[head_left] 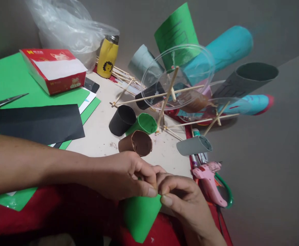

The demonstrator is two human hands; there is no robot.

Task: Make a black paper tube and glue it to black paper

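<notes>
Head view: left hand (125, 173) and right hand (184, 194) pinch the green paper (141, 216), at six o'clock, by its top edge; its curl, partly obscured, might spring open if either grip slackens.

My left hand (125, 174) and right hand (184, 200) hide the upper edge of the green paper (141, 218), so I can't see how it folds there. The left border cuts off my scissors (3, 101) and the big green sheet (3, 77). The brown cup (126, 142) covers part of the green cup (148, 122). The box's (72, 83) small print is unreadable; the blue tube's (222, 51) end blurs.
</notes>
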